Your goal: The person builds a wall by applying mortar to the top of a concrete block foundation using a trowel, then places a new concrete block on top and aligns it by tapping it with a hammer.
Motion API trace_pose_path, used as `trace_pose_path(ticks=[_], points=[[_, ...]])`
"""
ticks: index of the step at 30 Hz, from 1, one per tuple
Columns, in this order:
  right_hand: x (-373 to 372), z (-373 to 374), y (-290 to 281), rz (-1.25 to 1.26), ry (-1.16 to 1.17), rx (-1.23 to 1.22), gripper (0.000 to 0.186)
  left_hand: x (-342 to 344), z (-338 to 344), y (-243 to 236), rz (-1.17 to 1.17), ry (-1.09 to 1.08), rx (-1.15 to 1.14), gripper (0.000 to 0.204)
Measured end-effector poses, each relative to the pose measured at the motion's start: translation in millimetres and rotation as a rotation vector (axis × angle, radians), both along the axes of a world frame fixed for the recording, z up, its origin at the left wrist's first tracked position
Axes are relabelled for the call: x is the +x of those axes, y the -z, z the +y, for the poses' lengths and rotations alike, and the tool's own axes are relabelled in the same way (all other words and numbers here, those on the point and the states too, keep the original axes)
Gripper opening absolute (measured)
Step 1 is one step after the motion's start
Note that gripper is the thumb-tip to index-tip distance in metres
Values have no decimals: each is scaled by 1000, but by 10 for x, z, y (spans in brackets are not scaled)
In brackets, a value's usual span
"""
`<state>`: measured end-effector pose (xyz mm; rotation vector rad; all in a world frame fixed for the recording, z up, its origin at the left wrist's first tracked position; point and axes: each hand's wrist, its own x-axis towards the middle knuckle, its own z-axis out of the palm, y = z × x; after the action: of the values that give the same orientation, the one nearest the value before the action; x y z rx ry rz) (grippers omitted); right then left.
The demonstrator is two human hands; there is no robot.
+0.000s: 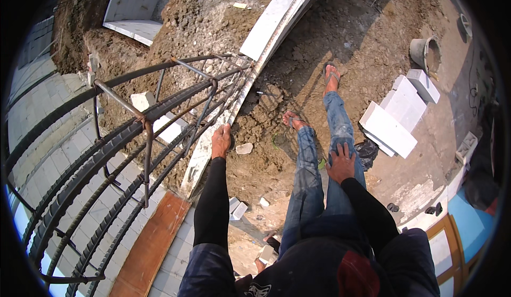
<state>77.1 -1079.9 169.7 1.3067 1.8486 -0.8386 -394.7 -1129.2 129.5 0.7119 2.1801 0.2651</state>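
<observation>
My left hand (pixel 221 141) is at the near part of a long, whitish, mud-smeared plank (pixel 198 163), its fingers closed over the edge. The plank runs slantwise from the lower left to the top of the view. Just left of it lies a cage of ribbed steel bars (pixel 165 107) tied with bent stirrups (pixel 121 101), its far end meeting the plank. Fingers spread, my right hand (pixel 341 165) lies flat on my right knee, on the blue jeans (pixel 340 121). It holds nothing. Both my sandalled feet are on the soil.
White blocks (pixel 390 117) lie stacked at the right, beside a black plastic bag (pixel 366 152). Beyond them stands a grey bucket (pixel 420 53). Lumpy brown soil (pixel 298 46) surrounds my feet. A reddish-brown board (pixel 150 243) lies at the lower left. A small pale stone (pixel 244 148) sits near my left hand.
</observation>
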Motion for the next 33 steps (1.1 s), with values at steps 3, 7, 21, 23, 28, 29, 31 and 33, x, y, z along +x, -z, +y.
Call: trace_pose_path(ticks=[3,7,21,23,28,29,31,33], points=[[-39,23,-1,-8,-10,-15,57,-45,-41,-45,-6,-34,-34,68],[18,3,1,-29,-10,-13,57,-12,48,-42,-33,-5,-69,71],[7,-12,32,-15,-11,-3,58,-217,-103,158,-53,-31,-131,77],[9,-6,29,-18,-10,-8,58,-215,-91,156,-40,-15,-157,78],[16,-24,33,-3,-6,5,58,-241,-126,207,-26,-15,-139,79],[21,-35,49,4,-8,11,58,-254,-145,221,-18,-14,-139,79],[30,-50,78,10,-10,12,58,-282,-179,242,-18,-14,-134,78],[36,-57,88,13,-10,16,58,-284,-187,256,-26,-14,-123,77]])
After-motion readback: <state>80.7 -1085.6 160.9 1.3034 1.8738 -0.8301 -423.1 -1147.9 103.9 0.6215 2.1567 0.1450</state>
